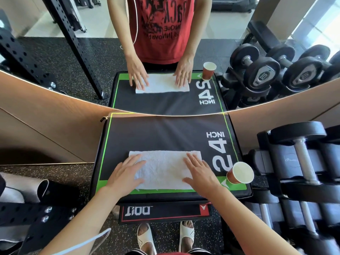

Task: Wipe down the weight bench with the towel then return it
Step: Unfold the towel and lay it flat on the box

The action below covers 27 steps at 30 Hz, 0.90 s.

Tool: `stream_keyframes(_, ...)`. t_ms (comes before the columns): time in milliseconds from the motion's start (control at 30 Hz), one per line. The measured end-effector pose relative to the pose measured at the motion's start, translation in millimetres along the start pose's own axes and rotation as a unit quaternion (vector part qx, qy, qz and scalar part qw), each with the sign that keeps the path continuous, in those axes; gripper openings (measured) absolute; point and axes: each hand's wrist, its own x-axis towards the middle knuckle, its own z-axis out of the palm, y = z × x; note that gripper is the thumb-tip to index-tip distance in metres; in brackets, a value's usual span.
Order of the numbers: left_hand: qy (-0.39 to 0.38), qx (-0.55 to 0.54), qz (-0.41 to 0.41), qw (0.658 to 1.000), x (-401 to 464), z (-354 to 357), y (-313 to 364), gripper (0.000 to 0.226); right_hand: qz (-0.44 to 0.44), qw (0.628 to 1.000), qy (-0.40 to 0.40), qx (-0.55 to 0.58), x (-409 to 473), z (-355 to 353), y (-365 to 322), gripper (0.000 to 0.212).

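A white folded towel (163,168) lies flat on the near half of a black padded box with green borders and a "24 INCH" marking (165,133). My left hand (127,173) rests palm down on the towel's left end, fingers spread. My right hand (200,172) presses flat on its right end, fingers apart. Neither hand grips the cloth. A wall mirror behind the box repeats the whole scene.
A red paper cup (240,173) stands at the box's near right corner, close to my right hand. A dumbbell rack (301,162) fills the right side. A black perforated frame (36,214) sits low left. A lower black and red pad (163,211) juts out below the box.
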Motion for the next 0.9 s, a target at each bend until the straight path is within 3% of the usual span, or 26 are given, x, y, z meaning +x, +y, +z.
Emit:
stream_keyframes(200, -0.017, 0.001, -0.007, 1.000, -5.9, 1.4, -10.7, 0.073, -0.016, 0.999, -0.030, 0.015, 7.2, 17.6, -36.3, 0.074)
stream_keyframes(500, 0.008, 0.038, -0.049, 0.998, -38.1, -0.1, -8.4, 0.066, -0.100, 0.994, -0.034, -0.021, 68.8, -12.9, -33.8, 0.077)
stream_keyframes(633, 0.023, 0.039, -0.058, 0.997, -55.4, 8.3, -1.7, 0.057, -0.098, 0.993, -0.010, -0.064, 92.2, -28.8, -49.5, 0.079)
stream_keyframes(700, 0.023, 0.033, -0.063, 0.997, -61.9, 11.6, 0.7, 0.051, -0.079, 0.996, 0.021, -0.038, 91.7, -30.2, -69.8, 0.074)
stream_keyframes(800, 0.020, -0.002, -0.071, 0.997, -65.2, 13.7, 4.7, 0.039, -0.069, 0.996, 0.055, 0.016, 80.4, -14.4, -99.8, 0.051)
stream_keyframes(900, 0.036, -0.031, -0.067, 0.997, -60.5, 11.3, 3.7, 0.038, -0.058, 0.995, 0.058, 0.052, 68.3, 7.6, -115.1, 0.054)
